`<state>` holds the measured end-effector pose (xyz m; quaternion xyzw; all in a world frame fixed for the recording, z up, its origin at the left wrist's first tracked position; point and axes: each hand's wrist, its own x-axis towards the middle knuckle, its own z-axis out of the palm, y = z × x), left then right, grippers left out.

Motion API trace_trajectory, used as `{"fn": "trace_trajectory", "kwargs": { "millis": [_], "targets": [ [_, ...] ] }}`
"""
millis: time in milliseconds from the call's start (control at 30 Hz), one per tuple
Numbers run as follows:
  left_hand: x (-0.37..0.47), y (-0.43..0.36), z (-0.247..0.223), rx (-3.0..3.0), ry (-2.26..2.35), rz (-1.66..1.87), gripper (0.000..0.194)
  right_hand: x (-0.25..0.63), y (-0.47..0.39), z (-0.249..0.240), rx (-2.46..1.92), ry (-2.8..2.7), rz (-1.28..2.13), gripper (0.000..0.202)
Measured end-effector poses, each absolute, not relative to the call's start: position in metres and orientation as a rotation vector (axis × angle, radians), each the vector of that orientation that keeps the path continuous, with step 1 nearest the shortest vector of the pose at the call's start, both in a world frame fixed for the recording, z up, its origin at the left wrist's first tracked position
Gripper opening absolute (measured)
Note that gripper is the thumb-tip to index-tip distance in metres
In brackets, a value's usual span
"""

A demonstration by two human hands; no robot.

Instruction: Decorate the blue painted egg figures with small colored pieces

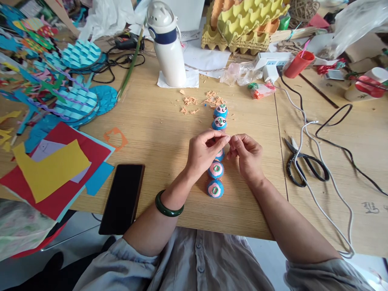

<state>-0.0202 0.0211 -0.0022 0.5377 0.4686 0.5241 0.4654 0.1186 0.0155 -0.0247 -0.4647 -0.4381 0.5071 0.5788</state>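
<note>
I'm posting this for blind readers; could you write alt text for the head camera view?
A person's left hand and right hand, both pinched, nearly meet over a row of decorated blue domes on a wooden table; anything held is too small to see. A phone lies to the left, black-handled scissors to the right, and a white bottle stands beyond.

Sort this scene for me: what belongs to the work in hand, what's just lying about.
Apparently in the work: left hand, right hand, row of blue-and-pink domes.

Seemingly just lying about: phone, scissors, white bottle, egg trays.
</note>
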Motion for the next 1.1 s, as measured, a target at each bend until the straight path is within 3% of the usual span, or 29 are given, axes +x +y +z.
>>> {"fn": "trace_trajectory", "kwargs": {
  "millis": [400,1100],
  "targets": [
    [-0.0223,0.0246,-0.0022,1.134,1.222,1.311,0.024,0.1215,0.0205,-0.0297,-1.107,-0.965,1.154,0.040],
    [-0.0206,0.0241,-0.0028,1.107,1.205,1.306,0.015,0.1219,0.0215,-0.0284,-1.117,-0.905,1.177,0.047]
  ]
}}
